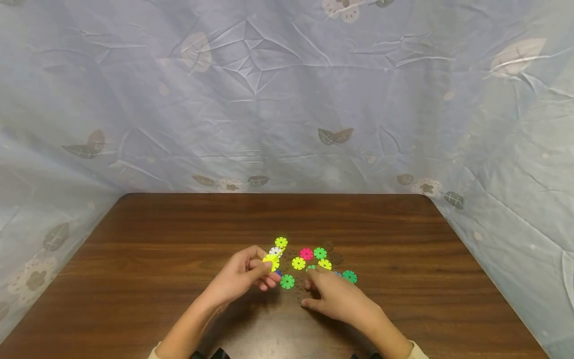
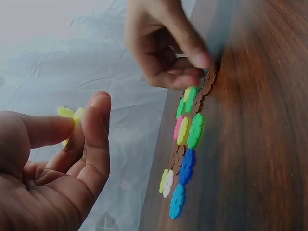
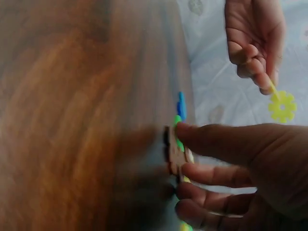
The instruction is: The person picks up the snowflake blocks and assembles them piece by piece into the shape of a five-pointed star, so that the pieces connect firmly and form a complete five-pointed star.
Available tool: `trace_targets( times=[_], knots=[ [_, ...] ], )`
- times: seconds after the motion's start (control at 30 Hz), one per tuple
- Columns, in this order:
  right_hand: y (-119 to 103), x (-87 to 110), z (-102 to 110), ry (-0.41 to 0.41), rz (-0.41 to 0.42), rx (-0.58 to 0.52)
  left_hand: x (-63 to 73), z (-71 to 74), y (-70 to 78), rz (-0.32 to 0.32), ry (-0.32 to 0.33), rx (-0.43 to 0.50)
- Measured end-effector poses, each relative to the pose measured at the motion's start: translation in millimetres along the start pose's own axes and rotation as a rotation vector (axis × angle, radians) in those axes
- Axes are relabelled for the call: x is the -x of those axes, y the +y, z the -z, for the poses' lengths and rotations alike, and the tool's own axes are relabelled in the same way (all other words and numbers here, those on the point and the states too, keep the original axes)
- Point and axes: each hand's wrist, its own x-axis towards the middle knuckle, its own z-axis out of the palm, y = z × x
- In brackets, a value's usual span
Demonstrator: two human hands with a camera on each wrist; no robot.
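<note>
My left hand pinches two yellow notched plastic discs between thumb and fingers, held up off the table. They are joined at an angle: in the right wrist view one yellow disc faces the camera and the other is seen edge-on. My right hand reaches low over the scattered discs, thumb and index finger apart. Brown discs show between those fingertips in the right wrist view. Close to it lie a green disc and a yellow disc. The palm hides part of the pile.
Around the hands, more discs lie flat: pink, white, dark green, light blue and dark blue. They rest on a brown wooden table. A grey patterned cloth hangs behind and at both sides.
</note>
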Motion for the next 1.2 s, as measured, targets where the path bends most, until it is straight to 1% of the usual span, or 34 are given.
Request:
trace_targets(
  times=[0.07, 0.13, 0.27, 0.33, 0.4, 0.53, 0.6, 0.67, 0.73, 0.9, 1.1, 1.2],
  knots=[
    [1, 0.5, -3, -0.024, 0.002, -0.004, -0.3, -0.6, -0.4, 0.01, -0.002, 0.001],
    [3, 0.5, -4, -0.028, 0.01, -0.029, -0.3, -1.2, -0.8, 0.023, -0.002, 0.003],
    [7, -3.6, -4, -0.017, 0.05, -0.158, 0.6, -2.2, -0.9, 0.049, 0.003, 0.003],
    [9, -5.9, -4, 0.017, 0.081, -0.22, 0.8, -3.0, -0.8, 0.054, 0.005, 0.003],
    [9, -8.0, -4, 0.091, 0.121, -0.257, 0.7, -4.3, -1.1, 0.056, 0.004, 0.005],
    [7, -10.7, -4, 0.32, 0.209, -0.306, 0.2, -7.2, -2.1, 0.058, 0.003, -0.002],
    [6, -11.7, -4, 0.42, 0.256, -0.331, -0.1, -8.4, -2.4, 0.057, 0.008, -0.009],
    [4, -12.2, -5, 0.487, 0.294, -0.35, -0.2, -9.4, -2.4, 0.057, 0.012, -0.012],
    [2, -12.3, -7, 0.523, 0.321, -0.374, -0.2, -10.4, -2.4, 0.053, 0.013, -0.014],
    [-2, -12.5, -9, 0.568, 0.375, -0.377, -0.6, -12.7, -3.3, 0.042, 0.01, -0.008],
    [-5, -12.6, -10, 0.609, 0.449, -0.294, -1.4, -13.9, -4.6, 0.044, 0.007, 0.012],
    [-6, -12.0, -11, 0.616, 0.465, -0.259, -1.9, -13.6, -4.2, 0.045, -0.002, 0.034]
  ],
)
